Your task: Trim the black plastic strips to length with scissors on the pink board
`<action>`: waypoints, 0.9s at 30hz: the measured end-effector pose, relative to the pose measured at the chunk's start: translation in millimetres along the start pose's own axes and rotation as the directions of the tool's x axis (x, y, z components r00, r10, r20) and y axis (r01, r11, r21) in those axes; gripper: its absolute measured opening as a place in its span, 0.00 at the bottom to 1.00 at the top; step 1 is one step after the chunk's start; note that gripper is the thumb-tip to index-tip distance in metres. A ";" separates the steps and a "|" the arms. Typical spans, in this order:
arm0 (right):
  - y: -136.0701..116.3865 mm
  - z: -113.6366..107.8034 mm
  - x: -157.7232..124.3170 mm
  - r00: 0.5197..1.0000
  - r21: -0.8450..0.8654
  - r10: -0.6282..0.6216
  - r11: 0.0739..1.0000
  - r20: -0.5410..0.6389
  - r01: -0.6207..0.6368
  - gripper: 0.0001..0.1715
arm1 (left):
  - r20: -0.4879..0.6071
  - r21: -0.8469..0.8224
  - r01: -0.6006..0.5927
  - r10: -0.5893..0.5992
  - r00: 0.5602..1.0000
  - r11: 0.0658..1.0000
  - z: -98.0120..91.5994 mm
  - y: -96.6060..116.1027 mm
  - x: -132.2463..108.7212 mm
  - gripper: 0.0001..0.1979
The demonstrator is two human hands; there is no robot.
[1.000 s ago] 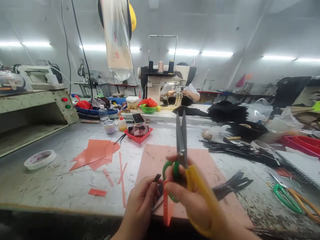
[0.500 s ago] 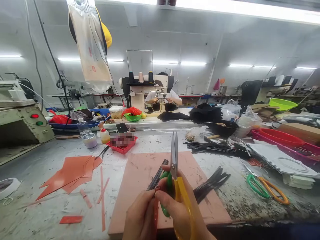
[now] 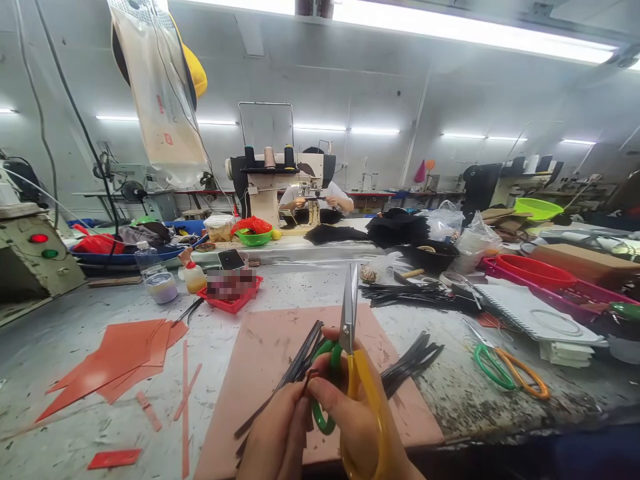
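My right hand [image 3: 361, 417] has its fingers wrapped round scissors [image 3: 349, 317] with one green and one yellow handle. The blades point up and away from me, nearly together. Against it, my left hand [image 3: 274, 427] is closed in a pinch on a thin dark red strip [image 3: 311, 375]. My right thumb presses at the same spot; most of the strip is hidden by the fingers. Both hands are over a pink board [image 3: 260, 347]. Narrow black strips [image 3: 299, 357] lie beside and beneath my left hand, and another black bundle [image 3: 415, 360] lies right of the scissors.
Orange-red sheets [image 3: 117, 350] and cut strips [image 3: 185, 400] lie at left. A red basket [image 3: 233, 305] is behind them. A second pair of scissors [image 3: 510, 370] and a spiral notebook [image 3: 530, 310] are at right. Across the bench a person [image 3: 337, 197] works at a sewing machine [image 3: 265, 193].
The view has turned slightly right, so the bench items sit further left. The red strip that hung below my fingers is now mostly out of sight. My grip on the scissors is the same.
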State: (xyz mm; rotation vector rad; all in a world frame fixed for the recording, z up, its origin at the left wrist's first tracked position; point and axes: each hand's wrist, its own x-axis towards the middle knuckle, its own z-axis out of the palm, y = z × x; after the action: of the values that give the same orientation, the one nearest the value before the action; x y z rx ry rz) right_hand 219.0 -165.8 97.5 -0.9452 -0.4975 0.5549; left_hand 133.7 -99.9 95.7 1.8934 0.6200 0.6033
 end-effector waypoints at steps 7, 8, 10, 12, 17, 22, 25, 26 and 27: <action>-25.0 -15.9 19.8 0.974 -0.168 -0.215 0.965 -0.077 0.199 0.22 | 0.167 -0.065 0.063 -0.051 0.985 0.996 8.0 -3.8 3.7 0.30; -32.7 -22.3 26.4 0.957 -0.214 -0.274 0.944 -0.092 0.250 0.22 | 0.187 -0.062 0.076 -0.063 0.980 0.995 10.3 -5.2 3.4 0.30; -48.5 -37.7 40.3 0.914 -0.307 -0.387 0.891 -0.123 0.336 0.22 | 0.219 -0.061 0.105 -0.090 0.972 0.993 15.6 -8.4 3.0 0.30; -62.8 -54.4 53.1 0.867 -0.377 -0.473 0.840 -0.157 0.390 0.23 | 0.248 -0.090 0.124 -0.098 0.964 0.988 21.8 -11.4 4.1 0.30; -90.1 -88.4 75.2 0.745 -0.494 -0.623 0.738 -0.237 0.460 0.23 | 0.386 -0.183 0.201 -0.117 0.915 0.962 37.5 -9.6 16.9 0.29; -115.3 -104.8 86.9 0.830 -0.381 -0.503 0.836 -0.242 0.396 0.27 | 0.612 -0.189 0.387 -0.200 0.765 0.902 42.4 5.9 35.9 0.28; -125.6 -102.2 88.0 0.891 -0.341 -0.434 0.864 -0.134 0.370 0.28 | 0.632 -0.217 0.375 -0.163 0.758 0.901 38.4 12.6 44.3 0.25; -127.6 -98.5 87.4 0.897 -0.341 -0.432 0.861 -0.094 0.379 0.28 | 0.614 -0.204 0.334 -0.146 0.776 0.920 35.7 13.7 46.4 0.23; -129.0 -93.5 86.5 0.897 -0.341 -0.439 0.853 -0.056 0.395 0.28 | 0.584 -0.170 0.285 -0.136 0.800 0.943 31.9 14.3 47.9 0.21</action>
State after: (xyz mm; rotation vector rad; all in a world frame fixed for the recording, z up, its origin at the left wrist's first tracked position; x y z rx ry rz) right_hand 370.7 -228.1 174.9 -1.1351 -0.6653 0.0089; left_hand 192.3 -94.8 103.6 1.6171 0.3339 -0.0478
